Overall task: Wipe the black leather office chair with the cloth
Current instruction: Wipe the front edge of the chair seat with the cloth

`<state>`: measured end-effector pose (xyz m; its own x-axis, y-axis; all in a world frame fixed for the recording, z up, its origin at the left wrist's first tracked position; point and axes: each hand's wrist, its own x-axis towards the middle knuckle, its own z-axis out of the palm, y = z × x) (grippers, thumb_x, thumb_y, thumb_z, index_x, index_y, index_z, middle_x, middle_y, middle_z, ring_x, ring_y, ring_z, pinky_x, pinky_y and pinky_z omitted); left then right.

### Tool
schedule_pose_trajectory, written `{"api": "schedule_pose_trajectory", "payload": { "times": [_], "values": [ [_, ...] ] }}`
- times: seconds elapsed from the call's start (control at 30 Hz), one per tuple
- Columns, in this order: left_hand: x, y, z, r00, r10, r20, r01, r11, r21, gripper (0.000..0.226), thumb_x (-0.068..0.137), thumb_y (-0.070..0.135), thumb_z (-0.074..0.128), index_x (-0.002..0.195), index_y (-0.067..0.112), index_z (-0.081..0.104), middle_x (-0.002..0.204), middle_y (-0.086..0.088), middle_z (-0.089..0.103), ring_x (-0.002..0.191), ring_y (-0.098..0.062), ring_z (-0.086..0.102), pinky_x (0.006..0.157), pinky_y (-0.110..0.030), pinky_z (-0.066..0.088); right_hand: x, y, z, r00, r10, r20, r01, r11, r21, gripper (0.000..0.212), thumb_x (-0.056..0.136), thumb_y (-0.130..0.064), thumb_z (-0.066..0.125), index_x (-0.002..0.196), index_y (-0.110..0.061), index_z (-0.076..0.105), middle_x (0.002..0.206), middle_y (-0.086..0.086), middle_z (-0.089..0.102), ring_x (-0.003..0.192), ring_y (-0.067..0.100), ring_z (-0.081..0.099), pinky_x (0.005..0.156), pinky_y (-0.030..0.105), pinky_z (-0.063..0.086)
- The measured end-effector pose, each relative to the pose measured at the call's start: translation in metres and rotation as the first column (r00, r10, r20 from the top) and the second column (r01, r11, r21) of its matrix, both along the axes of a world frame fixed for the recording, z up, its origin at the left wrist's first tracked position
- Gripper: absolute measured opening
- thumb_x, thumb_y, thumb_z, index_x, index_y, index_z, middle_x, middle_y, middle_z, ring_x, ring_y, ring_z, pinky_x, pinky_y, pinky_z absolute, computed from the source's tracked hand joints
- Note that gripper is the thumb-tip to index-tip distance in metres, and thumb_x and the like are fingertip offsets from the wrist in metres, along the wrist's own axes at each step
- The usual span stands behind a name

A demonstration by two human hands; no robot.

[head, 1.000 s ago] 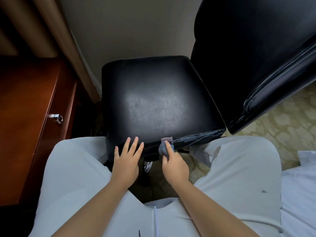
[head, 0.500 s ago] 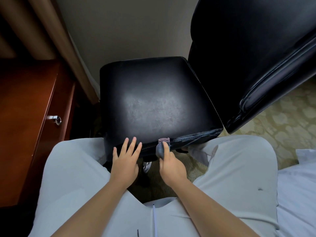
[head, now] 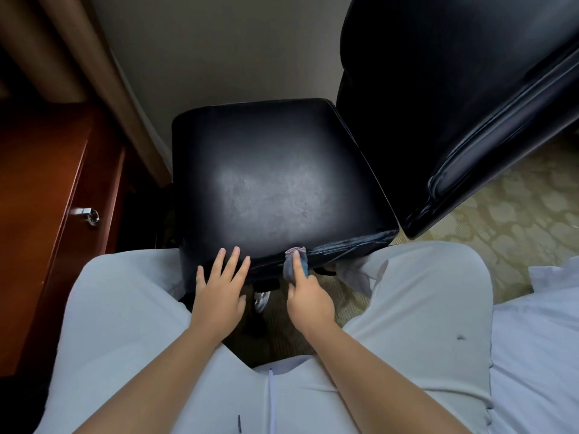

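Little has moved: our right hand (head: pixel 308 297) stays pinched on the cloth (head: pixel 293 263), index finger pressing it against the chair (head: pixel 275 183) seat's front seam. Our left hand (head: pixel 221 285) lies flat, fingers straight, on that edge, probably steadying the seat beside the desk (head: pixel 40 189).

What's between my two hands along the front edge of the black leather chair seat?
In the head view, only bare front edge of the black leather seat separates the left hand from the right hand pressing the grey cloth.
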<state>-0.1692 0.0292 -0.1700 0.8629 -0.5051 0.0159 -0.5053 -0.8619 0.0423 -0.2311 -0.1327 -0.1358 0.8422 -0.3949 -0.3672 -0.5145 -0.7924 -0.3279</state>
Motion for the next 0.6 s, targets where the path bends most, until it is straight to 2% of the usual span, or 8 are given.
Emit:
{"api": "schedule_pose_trajectory", "payload": {
  "times": [0.07,0.17,0.27,0.3,0.4,0.53,0.6],
  "values": [
    [0.000,0.000,0.001,1.000,0.001,0.001,-0.001,1.000,-0.003,0.084,0.057,0.021,0.087,0.133,0.014,0.054,0.142,-0.011,0.047,0.131,-0.035,0.042,0.090,-0.062,0.043,-0.001,-0.001,-0.002,0.999,0.032,-0.015,-0.032,0.999,0.011,0.065,0.101,-0.031,0.033,0.149,-0.037,-0.011,0.112,0.010,0.051,0.086,0.024,0.058,0.062,0.031,0.038],
    [0.000,0.000,0.002,1.000,0.004,-0.004,-0.004,1.000,0.003,0.083,0.059,0.021,0.087,0.134,0.015,0.053,0.143,-0.011,0.046,0.133,-0.035,0.040,0.092,-0.062,0.043,-0.001,-0.003,-0.001,0.996,-0.087,0.010,0.087,0.995,0.049,0.064,0.101,-0.030,0.033,0.148,-0.039,-0.010,0.107,0.011,0.052,0.078,0.022,0.054,0.062,0.031,0.037],
    [0.000,0.000,0.003,1.000,0.009,-0.027,-0.009,1.000,-0.001,0.083,0.060,0.020,0.086,0.135,0.015,0.051,0.145,-0.011,0.044,0.134,-0.034,0.038,0.093,-0.062,0.041,-0.008,0.006,-0.001,0.996,0.079,-0.037,-0.076,0.994,0.079,0.065,0.101,-0.030,0.034,0.148,-0.038,-0.011,0.112,0.011,0.050,0.078,0.020,0.051,0.063,0.030,0.038],
    [0.000,0.000,0.003,0.999,0.010,-0.036,-0.010,1.000,-0.002,0.083,0.062,0.020,0.085,0.136,0.016,0.049,0.146,-0.010,0.043,0.135,-0.034,0.037,0.094,-0.062,0.040,-0.008,0.006,-0.002,0.997,0.075,-0.029,-0.073,0.995,0.073,0.065,0.101,-0.030,0.034,0.148,-0.039,-0.011,0.112,0.011,0.049,0.077,0.019,0.049,0.063,0.030,0.038],
    [0.000,0.000,0.003,0.999,0.010,-0.041,-0.010,1.000,0.002,0.083,0.063,0.019,0.084,0.137,0.016,0.048,0.146,-0.010,0.042,0.136,-0.034,0.035,0.095,-0.062,0.039,-0.007,0.004,-0.002,0.996,-0.084,-0.010,0.085,0.993,0.080,0.065,0.101,-0.030,0.033,0.147,-0.041,-0.011,0.109,0.011,0.050,0.079,0.021,0.053,0.063,0.031,0.038],
    [0.000,0.000,0.004,0.998,0.013,-0.061,-0.012,1.000,0.010,0.081,0.066,0.020,0.082,0.139,0.016,0.047,0.148,-0.010,0.039,0.138,-0.034,0.033,0.098,-0.061,0.037,-0.012,0.011,-0.004,0.998,0.054,-0.036,-0.050,0.994,0.102,0.070,0.100,-0.028,0.038,0.148,-0.039,-0.012,0.112,0.011,0.049,0.078,0.020,0.051,0.063,0.031,0.040],
    [0.000,0.000,0.005,0.998,0.016,-0.066,-0.015,1.000,0.012,0.081,0.067,0.020,0.081,0.139,0.017,0.046,0.149,-0.010,0.038,0.138,-0.034,0.032,0.098,-0.061,0.037,-0.011,0.009,-0.003,0.999,-0.044,-0.007,0.045,0.994,0.101,0.066,0.101,-0.030,0.035,0.148,-0.040,-0.010,0.109,0.010,0.050,0.076,0.019,0.050,0.063,0.031,0.039]
  ]
}}
